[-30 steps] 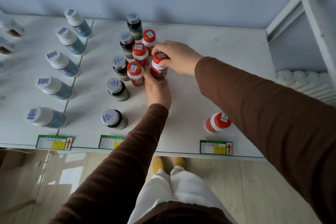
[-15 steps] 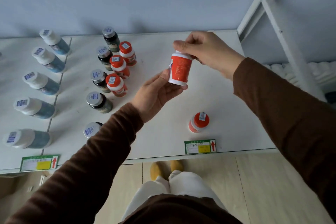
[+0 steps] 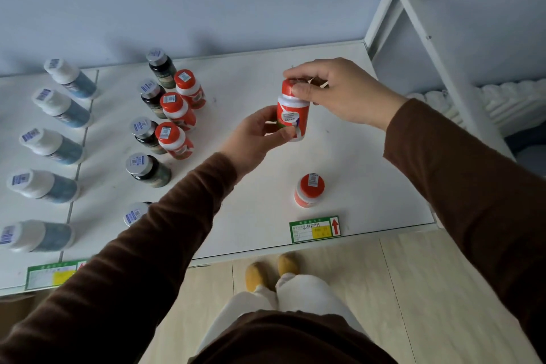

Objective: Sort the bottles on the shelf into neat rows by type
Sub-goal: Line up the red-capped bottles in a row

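An upright red-capped bottle (image 3: pixel 292 114) hangs above the white shelf (image 3: pixel 369 171), held by both hands. My right hand (image 3: pixel 339 91) grips its red cap from above. My left hand (image 3: pixel 254 134) wraps the lower body. Another red-capped bottle (image 3: pixel 309 190) stands alone near the front edge. Three more red-capped bottles (image 3: pixel 175 114) stand in a row beside a row of dark bottles with silver caps (image 3: pixel 147 133). Blue bottles with white caps (image 3: pixel 56 145) form a row at the far left.
Green and yellow shelf labels (image 3: pixel 314 229) are stuck along the front edge. A white shelf upright (image 3: pixel 425 38) rises at the right. The blue wall stands behind the shelf. My feet and pale floor show below.
The red bottle was lifted out of the cluster at the left and carried right. It has turned from cap-down tilt to upright, and my left hand has closed around its body.
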The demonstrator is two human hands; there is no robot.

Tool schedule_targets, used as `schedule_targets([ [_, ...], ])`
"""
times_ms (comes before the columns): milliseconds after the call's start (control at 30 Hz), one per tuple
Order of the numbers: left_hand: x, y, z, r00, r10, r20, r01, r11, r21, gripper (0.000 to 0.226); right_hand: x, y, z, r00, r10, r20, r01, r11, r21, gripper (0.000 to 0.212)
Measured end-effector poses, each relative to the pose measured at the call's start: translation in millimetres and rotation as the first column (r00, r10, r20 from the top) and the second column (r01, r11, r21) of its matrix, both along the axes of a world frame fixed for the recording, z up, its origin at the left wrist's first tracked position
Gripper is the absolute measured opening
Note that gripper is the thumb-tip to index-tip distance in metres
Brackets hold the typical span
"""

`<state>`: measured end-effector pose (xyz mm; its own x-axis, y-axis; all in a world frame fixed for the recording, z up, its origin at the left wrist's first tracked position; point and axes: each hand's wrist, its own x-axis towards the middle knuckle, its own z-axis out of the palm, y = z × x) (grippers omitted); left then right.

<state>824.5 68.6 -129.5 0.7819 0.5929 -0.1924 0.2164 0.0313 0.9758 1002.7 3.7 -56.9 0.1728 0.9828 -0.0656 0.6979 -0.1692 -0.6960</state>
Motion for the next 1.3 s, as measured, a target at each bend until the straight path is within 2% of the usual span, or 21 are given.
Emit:
schedule_targets([
  [133,8.9,-2.2,-14.2,0.986,0.093,-0.138,-0.046,0.948,0.315,0.043,-0.2,-6.0,-13.0,0.991,0.059,0.122,-0.053,0.997,-0.054,0.042],
  [233,8.5,-2.4,-26.5,0.982,0.078,-0.174,0.005,0.9,0.436,0.046,-2.6,-10.1,-24.7,0.973,0.105,0.203,-0.093,0.993,-0.067,0.036],
  [433,-3.4,3.4,-40.9,0.913,0.07,-0.402,0.218,0.75,0.624,0.056,-7.7,-21.5,-52.6,0.934,0.193,0.301,-0.144,0.973,-0.178,0.035],
  [567,-6.1,4.6,-45.0,0.893,0.116,-0.434,0.245,0.684,0.687,0.051,-9.3,-27.1,-61.6,0.927,0.203,0.316,-0.139,0.967,-0.214,0.038],
  [867,-9.5,3.4,-43.1,0.889,0.168,-0.425,0.195,0.702,0.685,0.046,-8.5,-24.8,-58.1,0.914,0.257,0.316,-0.157,0.938,-0.308,0.044],
  [933,-14.9,2.4,-40.0,0.89,0.201,-0.409,0.162,0.7,0.695,0.045,-10.1,-19.3,-52.1,0.886,0.282,0.368,-0.17,0.936,-0.308,0.048],
  [1000,-24.9,2.2,-35.7,0.895,0.242,-0.375,0.11,0.695,0.71,0.042,-18.1,-9.8,-42.9,0.874,0.275,0.401,-0.19,0.952,-0.238,0.046],
  [1100,-44.3,1.3,-31.7,0.887,0.362,-0.285,-0.039,0.676,0.736,0.038,-41.3,13.1,-29.9,0.897,0.26,0.357,-0.24,0.966,-0.1,0.039],
  [1300,-75.5,-10.8,-39.3,0.753,0.649,-0.109,-0.433,0.613,0.661,0.043,-104.9,70.5,-28.8,0.871,0.364,0.33,-0.391,0.92,0.019,0.033],
])
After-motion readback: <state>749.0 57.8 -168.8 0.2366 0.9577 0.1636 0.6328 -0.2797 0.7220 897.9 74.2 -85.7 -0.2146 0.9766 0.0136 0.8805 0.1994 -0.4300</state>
